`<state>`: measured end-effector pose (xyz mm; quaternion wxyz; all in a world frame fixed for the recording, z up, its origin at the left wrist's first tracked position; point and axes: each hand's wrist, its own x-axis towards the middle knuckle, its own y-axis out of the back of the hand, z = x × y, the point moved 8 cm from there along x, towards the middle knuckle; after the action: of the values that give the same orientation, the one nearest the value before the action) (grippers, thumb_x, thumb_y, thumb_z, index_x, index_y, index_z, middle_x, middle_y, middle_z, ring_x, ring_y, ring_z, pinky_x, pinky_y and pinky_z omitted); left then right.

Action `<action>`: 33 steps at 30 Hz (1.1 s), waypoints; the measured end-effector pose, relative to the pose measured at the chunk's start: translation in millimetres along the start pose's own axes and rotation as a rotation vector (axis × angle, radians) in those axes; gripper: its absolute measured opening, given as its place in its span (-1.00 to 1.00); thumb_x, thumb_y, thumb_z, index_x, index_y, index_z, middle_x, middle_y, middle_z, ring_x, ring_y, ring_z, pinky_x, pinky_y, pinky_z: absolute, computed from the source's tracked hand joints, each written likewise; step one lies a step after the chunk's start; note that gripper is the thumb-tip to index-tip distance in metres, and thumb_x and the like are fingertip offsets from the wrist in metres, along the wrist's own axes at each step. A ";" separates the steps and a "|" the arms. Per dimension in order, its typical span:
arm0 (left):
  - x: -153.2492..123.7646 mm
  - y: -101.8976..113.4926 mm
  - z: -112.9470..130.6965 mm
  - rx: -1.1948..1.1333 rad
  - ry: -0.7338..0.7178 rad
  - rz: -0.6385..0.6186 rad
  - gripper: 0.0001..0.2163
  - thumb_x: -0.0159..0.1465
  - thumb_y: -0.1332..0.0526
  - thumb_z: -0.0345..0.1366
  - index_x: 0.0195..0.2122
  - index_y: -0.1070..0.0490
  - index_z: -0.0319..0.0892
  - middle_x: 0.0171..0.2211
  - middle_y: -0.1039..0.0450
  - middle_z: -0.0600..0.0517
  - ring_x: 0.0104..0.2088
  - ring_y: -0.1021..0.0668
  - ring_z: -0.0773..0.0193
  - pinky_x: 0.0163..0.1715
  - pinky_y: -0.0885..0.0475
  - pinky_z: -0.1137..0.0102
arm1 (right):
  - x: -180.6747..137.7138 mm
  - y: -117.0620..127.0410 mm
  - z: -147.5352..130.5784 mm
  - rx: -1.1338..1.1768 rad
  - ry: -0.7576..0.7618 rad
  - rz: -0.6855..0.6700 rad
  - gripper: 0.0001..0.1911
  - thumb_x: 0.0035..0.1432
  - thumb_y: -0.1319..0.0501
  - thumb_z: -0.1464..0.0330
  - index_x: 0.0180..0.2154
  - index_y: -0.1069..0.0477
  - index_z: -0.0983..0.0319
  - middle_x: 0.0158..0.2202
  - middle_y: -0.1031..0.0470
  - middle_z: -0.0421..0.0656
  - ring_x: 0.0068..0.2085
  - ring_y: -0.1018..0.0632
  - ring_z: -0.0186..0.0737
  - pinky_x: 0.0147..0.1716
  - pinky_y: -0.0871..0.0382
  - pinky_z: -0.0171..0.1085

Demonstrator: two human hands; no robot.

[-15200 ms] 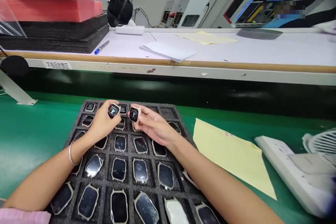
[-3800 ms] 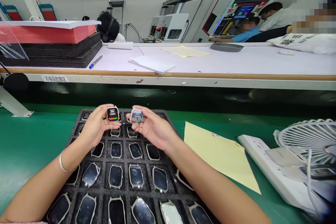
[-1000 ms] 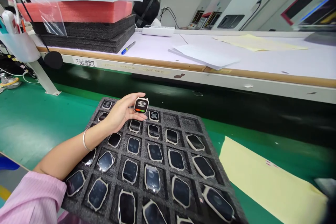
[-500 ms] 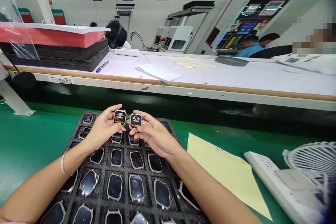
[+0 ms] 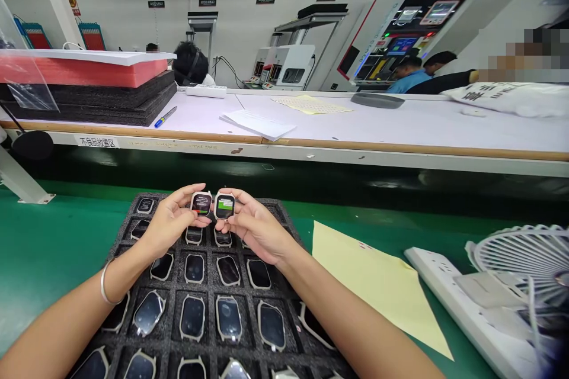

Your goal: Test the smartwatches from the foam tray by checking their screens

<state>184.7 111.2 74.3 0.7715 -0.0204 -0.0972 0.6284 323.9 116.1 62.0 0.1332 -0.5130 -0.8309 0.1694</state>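
My left hand [image 5: 171, 218] grips a strapless smartwatch [image 5: 201, 204] by its edges, its lit screen showing text and a green strip at the bottom, with the thumb near its lower edge. Beside it, my right hand [image 5: 255, 222] pinches a second lit smartwatch [image 5: 224, 206], whose screen shows a green and white block; the thumb lies at its lower right. Both watches are raised over the far part of a dark foam tray [image 5: 208, 302]. Several more watch bodies, such as one watch [image 5: 192, 316] with a dark screen, lie in the tray's square pockets.
Right of the tray a yellow paper sheet [image 5: 368, 284] lies on the green table [image 5: 57, 243], with a white power strip [image 5: 448, 296] and a white fan [image 5: 524, 260] beyond. A raised white shelf [image 5: 320, 130] holds papers, a pen and stacked foam [image 5: 89, 100]. Other people sit behind.
The right watch's screen has changed from text with a red and green strip to a green and white block. The left watch's bottom strip now looks mostly green. The camera view has shifted slightly.
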 end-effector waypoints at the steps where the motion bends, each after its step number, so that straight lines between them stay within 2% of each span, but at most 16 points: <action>1: -0.2 0.1 -0.7 -0.008 0.013 0.003 -0.53 0.09 -0.27 -0.40 0.07 -0.40 -0.14 -0.13 -0.52 0.01 -0.38 -0.65 0.30 -0.25 -0.58 0.38 | 0.1 -0.3 -0.1 -0.002 0.001 -0.001 -0.56 -0.05 -0.29 0.51 -0.08 -0.38 0.16 -0.29 -0.51 -0.21 -0.40 -0.56 -0.33 -0.32 -0.40 -0.29; 8: -1.9 -2.5 -3.3 -0.028 0.046 -0.003 -0.55 0.08 -0.26 -0.39 0.04 -0.41 -0.14 -0.14 -0.53 0.00 -0.40 -0.66 0.27 -0.26 -0.60 0.32 | 0.5 1.2 2.5 -0.031 -0.003 0.035 -0.65 0.02 -0.35 0.36 -0.12 -0.39 0.17 -0.34 -0.47 -0.25 -0.47 -0.51 -0.39 -0.42 -0.34 -0.33; 16: -1.3 -6.2 -0.4 -0.070 0.005 -0.016 -0.49 0.03 -0.32 -0.48 0.05 -0.37 -0.14 -0.21 -0.50 0.04 -0.43 -0.62 0.38 -0.34 -0.56 0.46 | 0.1 0.7 1.6 -0.014 0.001 0.037 -0.58 -0.06 -0.33 0.45 -0.09 -0.37 0.17 -0.33 -0.49 -0.23 -0.44 -0.53 -0.35 -0.38 -0.34 -0.31; 20: -2.4 -5.0 -1.9 -0.077 0.042 -0.010 -0.54 0.08 -0.29 -0.42 0.04 -0.38 -0.14 -0.16 -0.51 0.03 -0.42 -0.64 0.32 -0.29 -0.58 0.40 | 0.9 0.8 2.3 -0.024 -0.005 0.042 -0.61 -0.03 -0.34 0.41 -0.10 -0.37 0.18 -0.33 -0.48 -0.23 -0.45 -0.52 -0.36 -0.38 -0.34 -0.31; 27: -3.2 -5.6 -5.1 -0.055 0.085 0.001 -0.61 0.12 -0.33 -0.31 0.00 -0.43 -0.15 -0.22 -0.55 0.01 -0.42 -0.66 0.24 -0.30 -0.60 0.33 | 1.9 4.1 6.2 -0.051 0.008 0.056 -0.61 0.00 -0.40 0.30 -0.13 -0.38 0.17 -0.37 -0.45 -0.28 -0.50 -0.47 -0.40 -0.45 -0.30 -0.32; 30: -3.1 -5.4 -6.0 -0.062 0.089 0.002 -0.61 0.12 -0.33 -0.29 0.00 -0.44 -0.14 -0.23 -0.56 0.01 -0.42 -0.66 0.23 -0.30 -0.61 0.31 | 1.8 4.9 5.8 -0.062 0.012 0.066 -0.64 0.01 -0.39 0.31 -0.14 -0.38 0.17 -0.42 -0.43 -0.29 -0.52 -0.44 -0.40 -0.47 -0.27 -0.32; 33: -3.0 -4.2 -5.8 -0.075 0.095 0.011 -0.63 0.11 -0.32 -0.32 -0.02 -0.45 -0.15 -0.25 -0.55 0.02 -0.42 -0.66 0.23 -0.29 -0.60 0.31 | 1.4 3.7 5.2 -0.055 0.005 0.066 -0.64 -0.02 -0.35 0.39 -0.14 -0.38 0.16 -0.38 -0.44 -0.27 -0.49 -0.46 -0.37 -0.45 -0.29 -0.31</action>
<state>189.2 107.9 68.9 0.7703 -0.0796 -0.0840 0.6270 324.2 118.1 55.8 0.1156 -0.5442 -0.8174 0.1495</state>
